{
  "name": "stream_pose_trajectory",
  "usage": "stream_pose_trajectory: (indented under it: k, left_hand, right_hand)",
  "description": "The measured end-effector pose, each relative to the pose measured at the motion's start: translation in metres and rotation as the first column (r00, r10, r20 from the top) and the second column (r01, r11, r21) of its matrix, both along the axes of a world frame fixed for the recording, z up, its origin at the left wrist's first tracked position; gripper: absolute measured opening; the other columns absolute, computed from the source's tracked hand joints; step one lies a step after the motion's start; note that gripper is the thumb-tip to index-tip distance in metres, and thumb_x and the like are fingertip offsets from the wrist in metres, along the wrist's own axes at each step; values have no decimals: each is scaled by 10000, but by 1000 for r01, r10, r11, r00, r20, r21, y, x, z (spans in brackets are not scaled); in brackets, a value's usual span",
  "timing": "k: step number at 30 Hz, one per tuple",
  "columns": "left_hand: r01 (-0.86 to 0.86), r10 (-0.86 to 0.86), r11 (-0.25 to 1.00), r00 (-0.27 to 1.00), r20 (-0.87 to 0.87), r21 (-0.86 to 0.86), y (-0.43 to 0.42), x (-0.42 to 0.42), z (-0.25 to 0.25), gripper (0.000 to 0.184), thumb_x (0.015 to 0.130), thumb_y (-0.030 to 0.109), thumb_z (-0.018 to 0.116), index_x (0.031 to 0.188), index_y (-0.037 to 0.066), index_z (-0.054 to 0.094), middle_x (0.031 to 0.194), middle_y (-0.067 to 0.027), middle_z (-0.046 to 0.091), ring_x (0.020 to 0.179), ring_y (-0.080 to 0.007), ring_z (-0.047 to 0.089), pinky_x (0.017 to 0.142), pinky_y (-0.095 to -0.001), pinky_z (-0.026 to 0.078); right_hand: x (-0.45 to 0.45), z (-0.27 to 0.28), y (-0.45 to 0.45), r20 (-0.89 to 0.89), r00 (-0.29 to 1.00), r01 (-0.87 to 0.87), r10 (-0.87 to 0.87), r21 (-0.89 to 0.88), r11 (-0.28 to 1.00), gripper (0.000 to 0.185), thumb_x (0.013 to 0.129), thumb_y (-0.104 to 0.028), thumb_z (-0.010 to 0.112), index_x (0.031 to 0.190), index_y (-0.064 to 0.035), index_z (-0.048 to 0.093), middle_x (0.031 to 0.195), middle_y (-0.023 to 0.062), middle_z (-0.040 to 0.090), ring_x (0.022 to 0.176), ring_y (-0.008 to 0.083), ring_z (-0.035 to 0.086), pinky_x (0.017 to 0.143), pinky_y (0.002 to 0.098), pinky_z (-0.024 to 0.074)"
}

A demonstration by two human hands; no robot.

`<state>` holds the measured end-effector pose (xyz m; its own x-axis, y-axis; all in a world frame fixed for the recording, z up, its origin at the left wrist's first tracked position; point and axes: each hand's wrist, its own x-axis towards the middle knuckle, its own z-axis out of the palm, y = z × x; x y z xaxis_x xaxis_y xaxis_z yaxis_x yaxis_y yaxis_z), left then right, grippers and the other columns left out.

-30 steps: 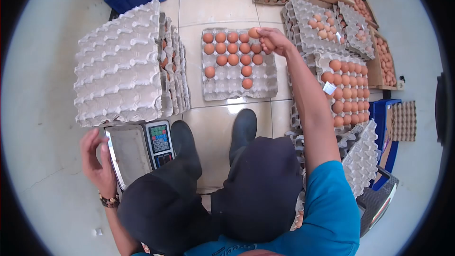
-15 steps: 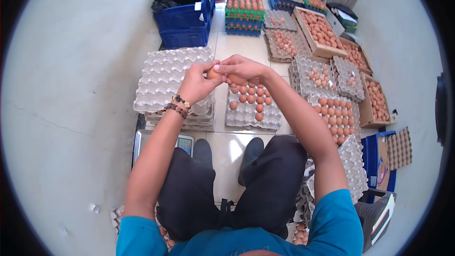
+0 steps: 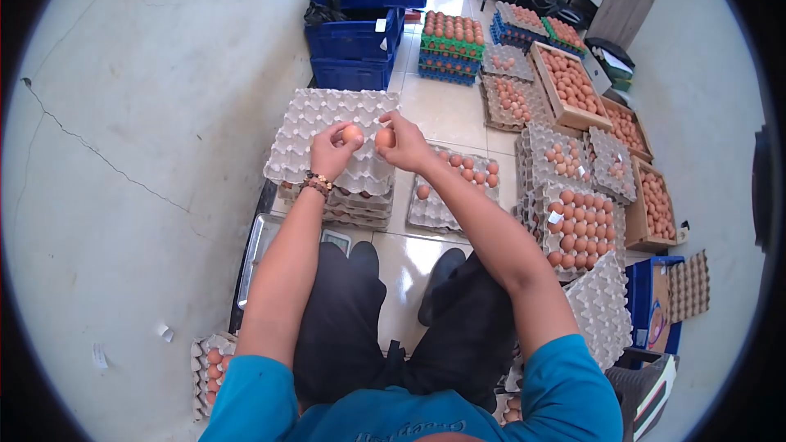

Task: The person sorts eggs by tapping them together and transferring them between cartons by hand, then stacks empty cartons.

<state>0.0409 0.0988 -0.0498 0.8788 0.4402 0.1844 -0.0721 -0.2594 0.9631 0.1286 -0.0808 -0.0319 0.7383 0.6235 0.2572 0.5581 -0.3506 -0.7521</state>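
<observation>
In my left hand (image 3: 331,155) a brown egg (image 3: 352,133) is pinched between thumb and fingers. My right hand (image 3: 407,146) grips another brown egg (image 3: 385,138), with a small gap between the two. Both hands hover over a grey pulp egg tray (image 3: 299,127) whose visible cups hold no eggs; it tops a stack of trays. Right of the stack, a second grey egg tray (image 3: 438,214) on the floor carries several brown eggs, partly hidden by my right forearm.
Blue crates (image 3: 352,74) stand behind the stack. Green and blue trays of eggs (image 3: 452,37) sit further back. On the right are wooden boxes of eggs (image 3: 573,82) and a full egg tray (image 3: 583,229). A scale (image 3: 260,237) lies by my left leg.
My hands have come apart and shifted from beside the floor tray to over the stacked tray, an egg in each. The view has turned slightly, so the surroundings sit further right.
</observation>
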Motion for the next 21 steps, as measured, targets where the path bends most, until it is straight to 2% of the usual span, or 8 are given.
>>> stream_pose_trajectory:
  k: [3,7,10,12,14,17,18,21]
  left_hand:
    - [5,-6,980,1000,3,198,0,2,-6,438,776,123,795,1178,7,663,977,-129,730,792,-155,693,728,-277,560]
    - [59,15,894,987,-161,444,0,6,-6,425,778,60,768,1185,14,653,991,-117,698,855,-166,680,767,-268,553]
    - [24,-59,775,998,35,632,6,13,-21,405,771,37,751,1165,11,660,1011,-124,656,872,-210,669,769,-287,553]
    - [120,-92,819,993,-78,562,7,16,-22,391,745,44,737,1128,10,672,1053,-162,629,975,-292,631,861,-355,520]
    - [186,-120,822,981,-156,538,4,13,-11,383,736,40,709,1116,16,677,1068,-183,622,1017,-355,610,901,-407,501]
    - [206,-148,689,978,-144,695,6,16,-10,421,765,14,705,1184,6,661,1071,-164,619,987,-312,630,820,-363,524]
    - [229,-159,675,973,-165,701,5,15,-9,420,782,9,669,1202,4,656,1096,-169,624,1011,-337,615,852,-381,511]
    - [240,-189,686,970,-150,687,6,18,-11,345,757,15,642,1099,35,678,1111,-199,627,1013,-390,594,916,-447,480]
  right_hand:
    - [3,1,2,88,992,-78,95,-176,981,480,710,-105,738,1158,-66,573,1111,189,643,1003,391,626,837,448,505]
    - [9,-12,6,217,970,-91,112,-101,991,414,703,-98,733,1101,-78,622,1046,173,664,966,380,640,815,452,510]
    - [8,-8,4,220,970,-83,107,-118,990,339,716,-114,720,1048,-72,668,980,175,686,935,372,655,811,442,519]
    - [3,1,-1,181,979,-58,92,-188,980,290,728,-133,707,1011,-73,707,945,171,704,931,369,661,818,426,525]
    - [8,-5,-3,125,989,-63,81,-142,988,247,747,-153,693,977,-76,737,936,169,717,918,358,676,821,403,532]
    - [36,-23,-3,145,988,-55,46,55,997,218,768,-173,685,942,-66,762,908,158,733,883,314,704,814,366,540]
    - [51,-29,-6,167,986,-47,23,138,989,214,774,-179,685,933,-61,767,897,153,738,869,295,714,810,353,541]
    - [103,-25,-27,-20,983,177,-182,363,915,193,806,-168,677,896,-21,763,799,124,742,767,177,713,719,306,543]
